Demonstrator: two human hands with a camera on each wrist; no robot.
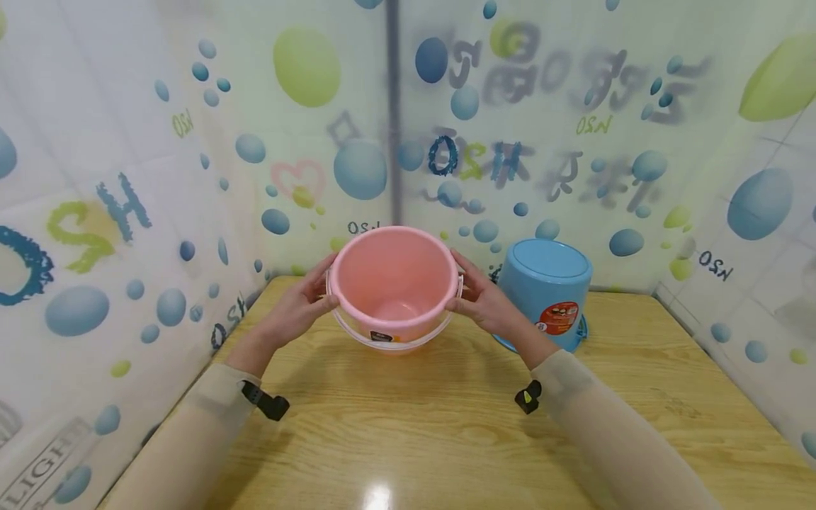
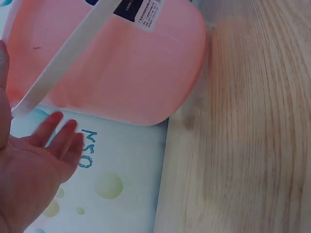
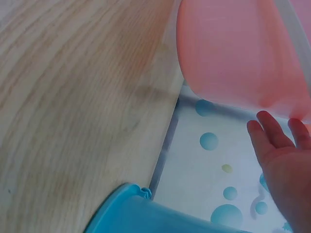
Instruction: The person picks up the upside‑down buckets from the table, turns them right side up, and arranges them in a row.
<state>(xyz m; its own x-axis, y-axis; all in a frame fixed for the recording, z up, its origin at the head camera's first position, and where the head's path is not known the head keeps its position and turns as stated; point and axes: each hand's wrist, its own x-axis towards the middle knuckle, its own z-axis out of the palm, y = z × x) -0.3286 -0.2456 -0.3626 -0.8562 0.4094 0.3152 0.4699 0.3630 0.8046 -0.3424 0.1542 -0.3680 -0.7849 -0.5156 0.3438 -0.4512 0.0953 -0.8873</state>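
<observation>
A pink bucket [image 1: 395,273] is held between my two hands, its mouth tilted towards me and its inside showing. Its white handle [image 1: 389,346] hangs down across the front, below the rim. My left hand [image 1: 302,304] grips the left side of the rim, thumb at the front and fingers on the outer wall. On the opposite side, my right hand [image 1: 487,304] holds the rim the same way. The left wrist view shows a label [image 2: 148,13] on the pink wall. Whether the bucket's base touches the table cannot be told.
A blue bucket [image 1: 519,287] with a red sticker [image 1: 559,318] stands upside down on the wooden table [image 1: 408,425], just beyond my right hand. Its rim [image 3: 109,206] shows in the right wrist view. A patterned curtain [image 1: 306,142] encloses the table's back and sides.
</observation>
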